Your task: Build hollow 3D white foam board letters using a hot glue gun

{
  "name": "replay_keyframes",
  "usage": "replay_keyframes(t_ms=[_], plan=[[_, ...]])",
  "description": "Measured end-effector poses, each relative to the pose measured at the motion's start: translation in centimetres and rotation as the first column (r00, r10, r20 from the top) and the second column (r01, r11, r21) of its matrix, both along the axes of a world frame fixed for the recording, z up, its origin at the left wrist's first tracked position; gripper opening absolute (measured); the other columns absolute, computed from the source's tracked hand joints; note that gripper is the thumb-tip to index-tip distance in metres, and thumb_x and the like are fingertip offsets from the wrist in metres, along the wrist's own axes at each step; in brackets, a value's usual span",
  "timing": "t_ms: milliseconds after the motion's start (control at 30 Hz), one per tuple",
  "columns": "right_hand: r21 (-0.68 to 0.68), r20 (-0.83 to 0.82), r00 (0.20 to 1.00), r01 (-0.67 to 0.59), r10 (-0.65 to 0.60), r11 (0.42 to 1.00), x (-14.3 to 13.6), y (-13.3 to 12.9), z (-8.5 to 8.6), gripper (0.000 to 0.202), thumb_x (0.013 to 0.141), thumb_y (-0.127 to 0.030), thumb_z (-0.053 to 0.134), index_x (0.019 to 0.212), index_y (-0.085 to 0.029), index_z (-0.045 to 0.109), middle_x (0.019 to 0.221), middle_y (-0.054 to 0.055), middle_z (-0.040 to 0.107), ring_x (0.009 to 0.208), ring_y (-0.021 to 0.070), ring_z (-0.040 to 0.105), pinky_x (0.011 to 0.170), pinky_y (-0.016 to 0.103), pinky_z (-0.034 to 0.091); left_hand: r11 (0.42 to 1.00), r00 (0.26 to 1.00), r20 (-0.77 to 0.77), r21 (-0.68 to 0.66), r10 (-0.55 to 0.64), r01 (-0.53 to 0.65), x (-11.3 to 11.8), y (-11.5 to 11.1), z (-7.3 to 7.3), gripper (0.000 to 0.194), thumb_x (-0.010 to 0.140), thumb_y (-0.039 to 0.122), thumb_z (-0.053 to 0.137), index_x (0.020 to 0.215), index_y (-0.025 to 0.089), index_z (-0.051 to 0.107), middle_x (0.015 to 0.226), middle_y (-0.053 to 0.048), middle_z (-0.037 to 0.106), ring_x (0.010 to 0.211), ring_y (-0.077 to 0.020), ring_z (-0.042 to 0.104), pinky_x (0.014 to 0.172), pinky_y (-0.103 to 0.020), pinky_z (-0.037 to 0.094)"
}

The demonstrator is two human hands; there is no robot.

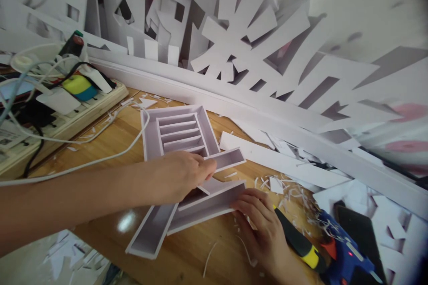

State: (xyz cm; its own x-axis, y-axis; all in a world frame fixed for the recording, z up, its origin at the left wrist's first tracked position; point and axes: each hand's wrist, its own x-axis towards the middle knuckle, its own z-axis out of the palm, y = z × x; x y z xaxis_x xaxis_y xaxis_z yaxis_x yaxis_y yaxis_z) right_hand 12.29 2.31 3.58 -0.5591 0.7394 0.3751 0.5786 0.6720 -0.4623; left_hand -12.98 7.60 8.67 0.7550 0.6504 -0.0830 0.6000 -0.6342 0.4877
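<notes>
A white hollow character of foam board (150, 222), built from flat strokes with thin upright walls, lies on the wooden table. Several parallel strips cross its upper box. My left hand (182, 173) reaches over its middle from the left, fingers curled and closed on a wall near the short right-hand stroke; the fingertips are partly hidden. At the end of the lower right stroke, my right hand (259, 222) grips the wall, fingers on the outside and thumb beneath. My left hand and forearm cover the middle of the character.
A black-and-yellow utility knife (301, 242) and a blue glue gun (349, 249) lie right of my right hand, beside a dark flat object (361, 236). Paper shavings (290, 191) litter the table. Cut white sheets (254, 31) stand behind. A loaded power strip (100, 107) and white cable (110, 160) are left.
</notes>
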Motion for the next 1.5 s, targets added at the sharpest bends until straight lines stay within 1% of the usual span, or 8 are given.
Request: replay_keyframes(t_ms=[500, 733, 1000, 1133, 1267, 1367, 1433, 1500], plan=[[0.006, -0.018, 1.0, -0.014, 0.015, 1.0, -0.1, 0.1, 0.1, 0.018, 0.085, -0.008, 0.053, 0.097, -0.02, 0.058, 0.088, 0.006, 0.065, 0.09, 0.0205, 0.058, 0.078, 0.036, 0.051, 0.999, 1.0, -0.014, 0.04, 0.012, -0.011, 0.1, -0.2, 0.1, 0.021, 0.075, 0.0, 0.044, 0.083, 0.019, 0.04, 0.076, 0.0, 0.058, 0.065, -0.0142, 0.056, 0.061, -0.025, 0.041], [0.012, -0.04, 0.999, 0.006, -0.005, 1.0, -0.4, 0.2, 0.6, 0.015, 0.086, -0.011, 0.052, 0.093, -0.021, 0.059, 0.084, 0.005, 0.066, 0.087, 0.0201, 0.061, 0.075, 0.035, 0.053, 0.992, 0.996, -0.052, 0.103, -0.07, 0.075, 0.2, -0.1, 0.1, 0.029, 0.068, -0.005, 0.044, 0.082, 0.02, 0.038, 0.072, 0.001, 0.055, 0.062, -0.0135, 0.053, 0.057, -0.024, 0.039], [-0.01, -0.046, 0.999, -0.022, 0.022, 1.0, -0.3, 0.2, 0.4, 0.017, 0.085, -0.008, 0.053, 0.096, -0.021, 0.058, 0.086, 0.006, 0.065, 0.09, 0.0205, 0.058, 0.077, 0.036, 0.052, 0.981, 0.991, -0.12, 0.175, -0.057, 0.078, 1.0, -0.2, 0.0, 0.027, 0.065, -0.001, 0.049, 0.08, 0.02, 0.041, 0.067, 0.002, 0.054, 0.056, -0.0127, 0.049, 0.053, -0.024, 0.035], [-0.003, -0.035, 0.999, -0.024, 0.024, 1.0, -0.5, 0.1, 0.4, 0.017, 0.086, -0.008, 0.053, 0.097, -0.02, 0.058, 0.088, 0.006, 0.065, 0.092, 0.0203, 0.058, 0.078, 0.036, 0.052, 0.989, 0.972, -0.23, 0.127, -0.041, 0.072, 1.6, 0.0, 0.7, 0.033, 0.062, 0.0, 0.054, 0.088, 0.019, 0.045, 0.072, -0.001, 0.059, 0.065, -0.0173, 0.057, 0.053, -0.025, 0.036], [0.081, 0.056, 0.998, 0.028, -0.032, 0.996, 0.4, -1.0, 1.0, 0.029, 0.087, -0.011, 0.052, 0.114, -0.019, 0.057, 0.109, 0.009, 0.063, 0.107, 0.0218, 0.055, 0.087, 0.037, 0.051, 0.995, 0.975, -0.219, 0.078, -0.045, 0.063, 1.9, 0.1, 1.7, 0.034, 0.069, 0.001, 0.052, 0.098, 0.017, 0.049, 0.084, -0.005, 0.062, 0.08, -0.0207, 0.06, 0.061, -0.027, 0.039], [0.229, 0.028, 0.946, 0.308, -0.323, 0.923, 3.7, -2.9, 1.4, 0.022, 0.088, -0.022, 0.054, 0.109, -0.02, 0.06, 0.104, 0.009, 0.063, 0.099, 0.0215, 0.059, 0.082, 0.036, 0.051, 0.999, 0.966, -0.259, 0.017, -0.028, 0.034, 2.0, 0.2, 2.6, 0.03, 0.072, 0.003, 0.053, 0.099, 0.017, 0.054, 0.085, -0.005, 0.063, 0.077, -0.0191, 0.059, 0.062, -0.026, 0.037], [0.273, -0.003, 0.835, 0.531, -0.551, 0.802, 7.2, -4.7, 1.1, 0.017, 0.088, -0.035, 0.053, 0.092, -0.021, 0.063, 0.085, 0.006, 0.064, 0.079, 0.0204, 0.062, 0.07, 0.034, 0.051, 1.0, 0.974, -0.225, 0.021, -0.015, 0.02, 1.9, 0.3, 3.2, 0.024, 0.074, 0.004, 0.052, 0.094, 0.017, 0.056, 0.083, -0.005, 0.063, 0.075, -0.0178, 0.058, 0.062, -0.026, 0.035], [0.215, 0.05, 0.635, 0.747, -0.771, 0.629, 11.1, -6.8, 0.1, 0.032, 0.087, -0.051, 0.048, 0.083, -0.022, 0.062, 0.076, 0.006, 0.063, 0.065, 0.0213, 0.06, 0.057, 0.034, 0.049, 0.999, 0.993, -0.116, 0.043, 0.036, -0.031, 1.6, 0.4, 3.9, 0.02, 0.076, 0.005, 0.051, 0.089, 0.017, 0.058, 0.08, -0.003, 0.063, 0.073, -0.0161, 0.056, 0.061, -0.025, 0.034]])
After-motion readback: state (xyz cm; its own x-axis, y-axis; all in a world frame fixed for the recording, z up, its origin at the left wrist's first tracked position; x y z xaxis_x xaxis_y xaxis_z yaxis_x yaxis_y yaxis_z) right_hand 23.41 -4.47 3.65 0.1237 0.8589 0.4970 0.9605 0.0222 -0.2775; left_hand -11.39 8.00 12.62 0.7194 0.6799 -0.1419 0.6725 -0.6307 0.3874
